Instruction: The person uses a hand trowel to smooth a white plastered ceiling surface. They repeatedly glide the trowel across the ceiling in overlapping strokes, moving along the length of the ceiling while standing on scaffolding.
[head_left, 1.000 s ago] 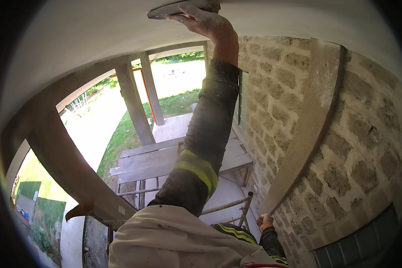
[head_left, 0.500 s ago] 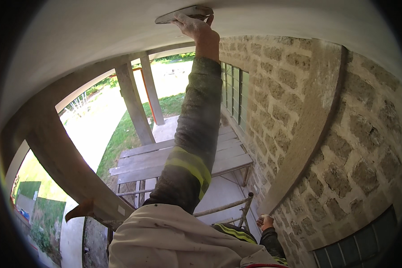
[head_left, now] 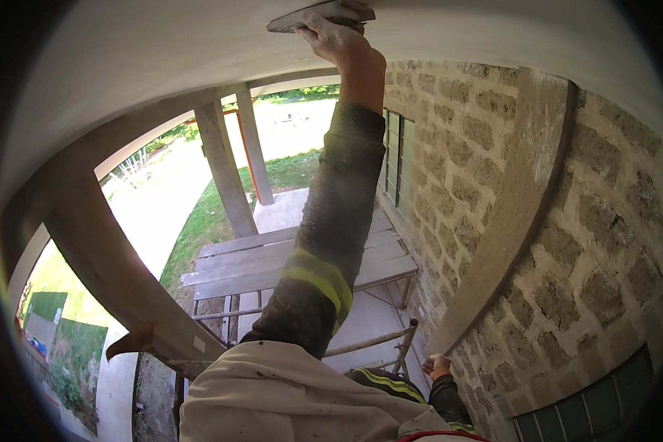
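Grey trowel point(head_left: 341, 10) here vs off-wht ceiling point(head_left: 508, 33); blk-grey sleeve point(head_left: 339, 214) w/ yellow-green band point(head_left: 323, 278); beige top point(head_left: 287, 390), dk-speckled; and look, brown-&-tan stone-block wall point(head_left: 602, 291), pale irreg. grid; green grass point(head_left: 291, 171)!

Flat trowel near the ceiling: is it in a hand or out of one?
In a hand: the fingers of the raised left hand are closed on the flat trowel, up by the ceiling.

Stone wall point(head_left: 604, 221) beside grey planks point(head_left: 236, 264); concrete columns point(head_left: 226, 169), with green grass point(head_left: 291, 171) beyond

One left hand point(head_left: 340, 43), one right hand point(head_left: 436, 366) — one trowel point(head_left: 339, 9), one stone wall point(head_left: 471, 158), two windows point(head_left: 399, 163).
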